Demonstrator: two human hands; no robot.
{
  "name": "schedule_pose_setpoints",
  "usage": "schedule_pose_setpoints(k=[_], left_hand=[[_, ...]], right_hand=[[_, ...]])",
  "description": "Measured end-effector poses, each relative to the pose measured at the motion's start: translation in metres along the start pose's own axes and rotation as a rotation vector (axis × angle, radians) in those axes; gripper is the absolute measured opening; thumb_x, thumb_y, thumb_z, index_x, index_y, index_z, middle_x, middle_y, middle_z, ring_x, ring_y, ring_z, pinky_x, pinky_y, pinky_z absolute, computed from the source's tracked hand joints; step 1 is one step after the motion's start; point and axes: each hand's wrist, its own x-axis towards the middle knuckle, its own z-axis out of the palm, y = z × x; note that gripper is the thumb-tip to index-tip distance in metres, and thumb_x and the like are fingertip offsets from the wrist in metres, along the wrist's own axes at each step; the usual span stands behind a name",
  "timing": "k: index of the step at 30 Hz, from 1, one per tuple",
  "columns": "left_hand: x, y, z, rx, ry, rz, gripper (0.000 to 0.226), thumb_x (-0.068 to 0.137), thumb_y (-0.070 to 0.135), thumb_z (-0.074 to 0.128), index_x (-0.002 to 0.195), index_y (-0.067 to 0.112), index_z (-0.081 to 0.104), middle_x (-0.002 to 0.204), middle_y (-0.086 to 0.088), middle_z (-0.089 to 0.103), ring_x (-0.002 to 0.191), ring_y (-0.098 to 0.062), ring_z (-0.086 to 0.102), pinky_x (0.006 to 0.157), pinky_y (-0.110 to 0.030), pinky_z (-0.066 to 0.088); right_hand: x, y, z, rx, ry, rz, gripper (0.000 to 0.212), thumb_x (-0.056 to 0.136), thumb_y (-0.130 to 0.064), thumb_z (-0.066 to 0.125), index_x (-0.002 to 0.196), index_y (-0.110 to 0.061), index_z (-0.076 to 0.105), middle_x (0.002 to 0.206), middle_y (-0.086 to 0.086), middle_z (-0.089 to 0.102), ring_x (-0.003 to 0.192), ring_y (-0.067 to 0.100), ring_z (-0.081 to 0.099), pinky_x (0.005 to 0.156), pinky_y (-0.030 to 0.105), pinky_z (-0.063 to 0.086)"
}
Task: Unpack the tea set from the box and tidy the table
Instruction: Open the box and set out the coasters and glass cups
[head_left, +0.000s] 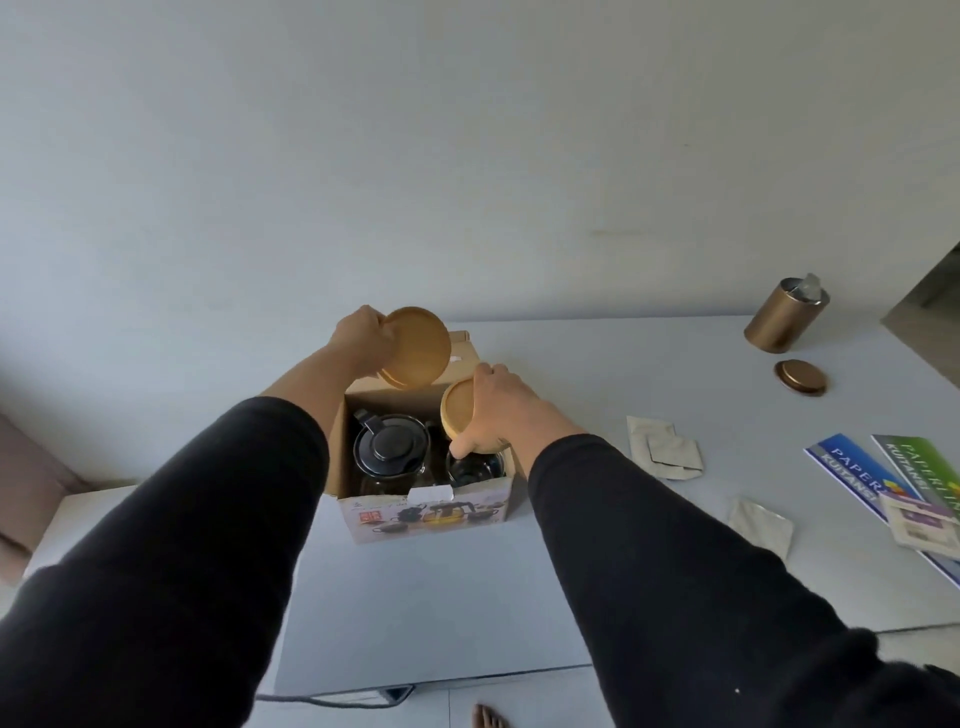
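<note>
An open cardboard box (431, 514) with a tea set printed on its front stands on the white table (426, 597). Inside it I see a glass teapot with a black lid (390, 448) on the left and a glass cup (475, 467) on the right. My left hand (361, 332) holds a round wooden coaster (420, 345) tilted above the box's far edge. My right hand (501, 410) grips a stack of wooden coasters (460, 408) over the box's right side, just above the cup.
A gold tin (784, 322) stands open at the far right, its lid (800, 376) lying in front of it. Silver tea sachets (665, 449) (761, 525) and blue and green paper packs (883, 483) lie to the right. A bare foot (488, 717) shows below the table edge.
</note>
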Motion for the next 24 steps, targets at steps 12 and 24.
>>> schedule_pose_setpoints(k=[12,24], left_hand=[[0.018,0.084,0.068,-0.236,-0.022,-0.14,0.017,0.097,0.011,0.038,0.103,0.005,0.052,0.099,-0.016,0.056,0.086,-0.032,0.057,0.091,-0.044,0.054],[0.135,0.203,0.247,-0.246,-0.089,-0.287,0.013,0.095,0.007,0.037,0.098,0.007,0.049,0.099,-0.015,0.053,0.086,-0.031,0.054,0.09,-0.047,0.054]], right_hand=[[0.009,0.101,-0.054,0.008,0.04,0.169,0.099,0.064,-0.037,0.082,0.141,-0.008,0.027,0.135,0.011,0.034,0.121,0.03,0.045,0.08,0.037,0.044],[0.128,0.315,-0.091,-0.054,-0.051,0.285,0.097,0.064,-0.035,0.081,0.14,-0.007,0.028,0.136,0.01,0.032,0.123,0.028,0.039,0.077,0.035,0.04]])
